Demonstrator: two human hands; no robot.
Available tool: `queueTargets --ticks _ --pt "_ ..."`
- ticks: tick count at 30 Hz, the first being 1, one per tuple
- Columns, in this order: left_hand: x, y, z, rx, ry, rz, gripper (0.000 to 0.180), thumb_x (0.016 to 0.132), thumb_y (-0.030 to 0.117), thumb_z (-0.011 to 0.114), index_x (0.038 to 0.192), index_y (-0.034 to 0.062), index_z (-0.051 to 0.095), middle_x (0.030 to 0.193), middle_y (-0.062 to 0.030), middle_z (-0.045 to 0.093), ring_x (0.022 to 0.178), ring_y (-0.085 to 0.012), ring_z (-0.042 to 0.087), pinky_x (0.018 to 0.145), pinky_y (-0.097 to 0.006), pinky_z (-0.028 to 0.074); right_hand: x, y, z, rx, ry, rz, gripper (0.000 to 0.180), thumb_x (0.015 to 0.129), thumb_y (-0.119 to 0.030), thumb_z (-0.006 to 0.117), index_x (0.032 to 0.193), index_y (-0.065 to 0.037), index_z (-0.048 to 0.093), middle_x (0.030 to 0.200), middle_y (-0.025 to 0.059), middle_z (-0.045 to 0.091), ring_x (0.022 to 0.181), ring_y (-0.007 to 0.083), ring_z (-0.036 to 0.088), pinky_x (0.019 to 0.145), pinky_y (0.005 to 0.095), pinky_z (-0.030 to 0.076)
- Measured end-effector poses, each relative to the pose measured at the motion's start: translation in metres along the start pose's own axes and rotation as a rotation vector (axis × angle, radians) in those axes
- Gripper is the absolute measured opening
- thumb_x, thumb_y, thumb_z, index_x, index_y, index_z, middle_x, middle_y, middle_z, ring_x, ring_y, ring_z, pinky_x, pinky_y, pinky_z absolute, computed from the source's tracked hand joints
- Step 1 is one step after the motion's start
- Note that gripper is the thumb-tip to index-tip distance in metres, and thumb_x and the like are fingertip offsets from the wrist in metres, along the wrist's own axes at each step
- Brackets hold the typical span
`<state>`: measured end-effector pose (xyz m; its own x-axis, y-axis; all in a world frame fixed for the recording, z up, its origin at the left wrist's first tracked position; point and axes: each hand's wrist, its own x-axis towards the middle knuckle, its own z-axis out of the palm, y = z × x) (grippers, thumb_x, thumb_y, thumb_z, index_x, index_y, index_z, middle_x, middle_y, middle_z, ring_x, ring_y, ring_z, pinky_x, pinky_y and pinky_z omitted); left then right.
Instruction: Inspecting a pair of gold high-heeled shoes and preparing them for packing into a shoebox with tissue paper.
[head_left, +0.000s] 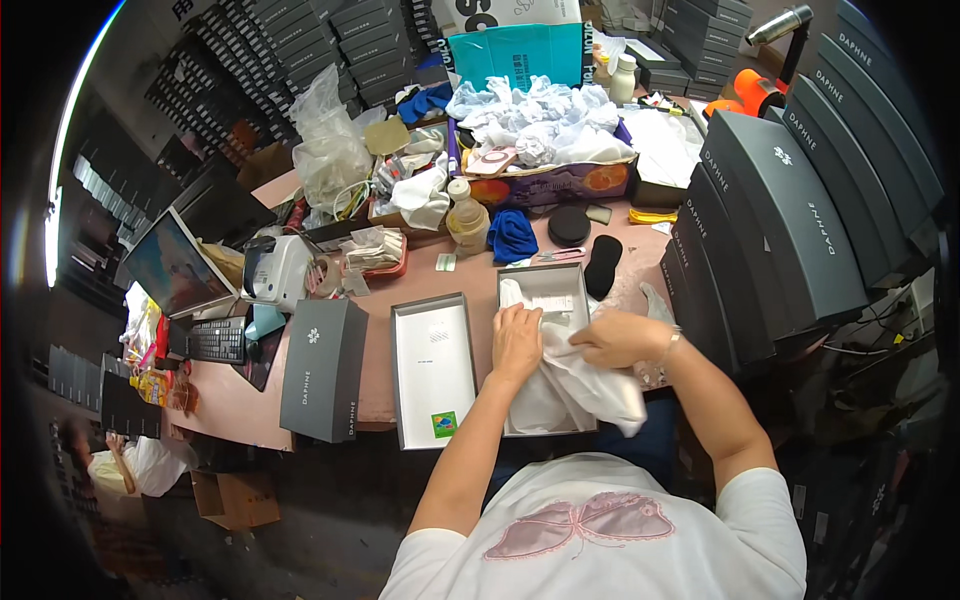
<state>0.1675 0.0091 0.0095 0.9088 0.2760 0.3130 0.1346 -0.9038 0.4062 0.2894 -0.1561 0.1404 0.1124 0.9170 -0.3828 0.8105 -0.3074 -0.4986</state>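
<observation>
— Where are the hands?
— Both are over an open grey shoe box (pixel 556 285) on the pink table (pixel 420 272). The left hand (pixel 516 343) presses flat, fingers spread, on white tissue paper (pixel 585 385) lining the box. The right hand (pixel 620 338) has its fingers closed on a fold of that paper.
— What lies nearby?
— Just left sits the box lid (pixel 432 368), inside up; farther left, a closed dark grey box (pixel 322 368).

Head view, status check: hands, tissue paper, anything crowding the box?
Left hand flat on white tissue paper in open grey box. Right hand gripping a fold of it. Box lid lies open alongside, left; stacked dark boxes close on the right.
</observation>
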Motion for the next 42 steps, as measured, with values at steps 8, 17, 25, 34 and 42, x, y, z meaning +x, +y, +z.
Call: queueTargets --ticks 8,17,25,34,42 --pt "-0.057 0.038 -0.059 -0.950 0.328 -0.450 0.045 0.101 0.032 0.044 0.129 -0.0021 0.051 0.127 -0.0126 0.056 0.121 -0.0230 0.050 0.104 -0.035 0.038 -0.089 0.001 0.023 0.926 0.683 -0.099 0.043 0.088 -0.006 0.052 0.131 0.003 0.052 0.126 0.0123 0.058 0.114 0.0184 0.055 0.098 0.0294 0.041" --pt "-0.099 0.083 -0.080 -2.043 -0.173 -0.557 0.099 0.080 0.071 0.055 0.149 0.0096 0.020 0.146 -0.0090 0.038 0.131 -0.0251 0.043 0.108 -0.043 0.035 -0.022 -0.047 0.069 1.068 0.918 -0.131 0.035 0.095 -0.007 0.049 0.129 0.002 0.052 0.113 0.0090 0.062 0.103 0.0126 0.056 0.093 0.0259 0.043" --pt "-0.116 0.123 -0.066 -2.024 0.033 -0.885 0.077 0.090 0.061 0.048 0.147 0.0133 0.028 0.144 -0.0042 0.042 0.129 -0.0222 0.044 0.107 -0.042 0.038 0.002 -0.039 0.111 1.496 0.975 -0.054 0.015 0.097 -0.015 0.058 0.100 0.000 0.061 0.087 -0.0017 0.062 0.078 0.0040 0.054 0.071 0.0202 0.046" --pt "-0.111 0.080 -0.066 -2.020 0.173 -0.783 0.054 0.095 0.038 0.051 0.135 0.0040 0.041 0.128 -0.0089 0.055 0.112 -0.0235 0.059 0.097 -0.040 0.049 0.009 -0.047 0.074 0.749 0.891 -0.131 0.013 0.092 -0.011 0.061 0.093 0.003 0.062 0.073 0.0028 0.057 0.066 0.0077 0.048 0.061 0.0224 0.042" --pt "-0.115 0.044 -0.067 -1.865 0.337 -0.783 0.050 0.093 0.043 0.049 0.126 0.0060 0.050 0.119 -0.0108 0.060 0.104 -0.0244 0.062 0.091 -0.040 0.052 0.027 -0.031 0.118 0.914 0.494 0.043 0.014 0.091 -0.012 0.059 0.096 0.001 0.063 0.083 0.0053 0.063 0.074 0.0125 0.057 0.070 0.0254 0.047"
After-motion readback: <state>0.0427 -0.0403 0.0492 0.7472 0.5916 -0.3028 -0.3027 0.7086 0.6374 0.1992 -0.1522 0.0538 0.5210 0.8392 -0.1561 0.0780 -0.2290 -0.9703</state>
